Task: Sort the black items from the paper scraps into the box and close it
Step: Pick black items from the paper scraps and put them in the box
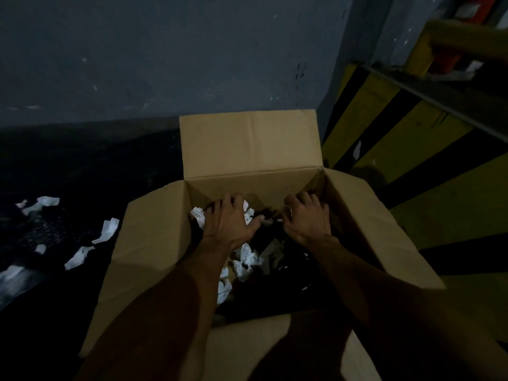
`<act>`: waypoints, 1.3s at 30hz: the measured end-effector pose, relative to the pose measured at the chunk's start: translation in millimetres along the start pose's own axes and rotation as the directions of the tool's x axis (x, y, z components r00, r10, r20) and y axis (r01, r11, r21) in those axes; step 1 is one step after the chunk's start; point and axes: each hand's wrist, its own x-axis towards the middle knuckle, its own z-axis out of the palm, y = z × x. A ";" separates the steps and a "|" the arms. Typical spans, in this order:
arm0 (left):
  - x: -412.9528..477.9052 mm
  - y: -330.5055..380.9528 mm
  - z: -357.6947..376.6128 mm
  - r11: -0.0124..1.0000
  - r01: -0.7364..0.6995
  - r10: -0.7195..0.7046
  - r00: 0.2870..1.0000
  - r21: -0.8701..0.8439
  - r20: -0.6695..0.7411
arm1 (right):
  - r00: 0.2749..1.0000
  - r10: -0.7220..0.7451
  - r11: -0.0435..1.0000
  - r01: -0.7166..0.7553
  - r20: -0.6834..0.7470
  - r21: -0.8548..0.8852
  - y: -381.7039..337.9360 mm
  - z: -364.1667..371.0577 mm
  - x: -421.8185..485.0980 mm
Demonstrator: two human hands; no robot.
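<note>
Dim blue-grey wall (165,56) beyond the hands, scuffed with pale marks, dark floor (55,166) off to their left, yellow-and-black striped barrier (412,166) to their right, yellow rail (467,42) above it with blurred orange shapes (478,6) behind

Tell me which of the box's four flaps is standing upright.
The far flap, against the grey wall beyond both hands. It stands upright; the left, right and near flaps fold outward.

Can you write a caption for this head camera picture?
Both hands, left hand and right hand, dig inside an open cardboard box.
</note>
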 end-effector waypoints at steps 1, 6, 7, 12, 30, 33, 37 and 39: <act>0.0 0.8 -1.5 1.000 0.001 -0.001 1.000 -0.008 0.015 | 1.000 -0.015 1.000 0.015 0.002 0.000 0.1 -1.2 -0.4; -0.7 8.5 -8.9 1.000 -0.004 0.004 0.992 -0.004 0.123 | 0.999 -0.032 0.999 0.032 0.009 0.002 1.5 -13.3 -3.6; -0.8 10.5 -11.0 1.000 -0.002 0.003 0.993 -0.014 0.120 | 1.000 -0.027 1.000 0.027 0.015 0.002 2.8 -16.9 -5.0; -4.6 19.8 -39.3 0.999 -0.042 0.041 0.997 0.013 0.063 | 0.995 -0.036 0.998 0.039 -0.088 0.040 7.3 -38.1 -14.5; -162.8 -93.8 -217.3 0.941 0.285 -0.190 0.892 0.184 -0.411 | 0.861 -0.409 0.840 0.485 -0.303 0.242 -220.1 -103.3 -64.9; -206.3 -134.2 -237.5 0.920 0.348 -0.229 0.850 0.179 -0.474 | 0.834 -0.469 0.800 0.541 -0.290 0.259 -276.1 -99.6 -91.1; -271.0 -192.3 -259.0 0.893 0.417 -0.281 0.811 0.170 -0.513 | 0.797 -0.531 0.752 0.600 -0.287 0.273 -355.5 -90.8 -133.2; -306.0 -224.4 -268.9 0.882 0.434 -0.286 0.802 0.183 -0.525 | 0.788 -0.541 0.740 0.612 -0.294 0.278 -394.2 -83.3 -156.6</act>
